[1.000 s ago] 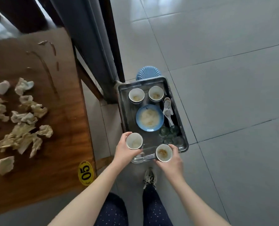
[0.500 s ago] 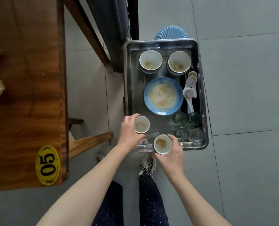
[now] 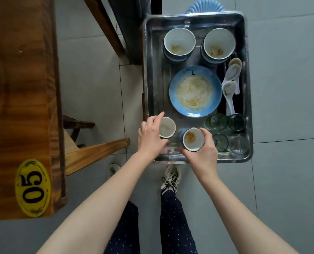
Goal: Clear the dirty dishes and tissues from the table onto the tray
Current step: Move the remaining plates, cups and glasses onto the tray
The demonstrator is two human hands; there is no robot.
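Observation:
A metal tray sits on a blue stool in front of me. My left hand grips a small white cup from the left, at the tray's near left corner. Beside it, my right hand holds a small blue-sided bowl with brown residue, just inside the tray's near edge. The tray also carries a dirty blue plate, two stacks of bowls, white spoons and several glasses. No tissues are in view.
The wooden table with a yellow "05" tag fills the left side. A wooden bench or chair frame stands between the table and the tray. Grey tiled floor lies to the right. My legs and shoes are below the tray.
The view has swung from the table down onto the tray, so the tissues have left the frame. Both hands have carried their cup and bowl further in over the tray's near end.

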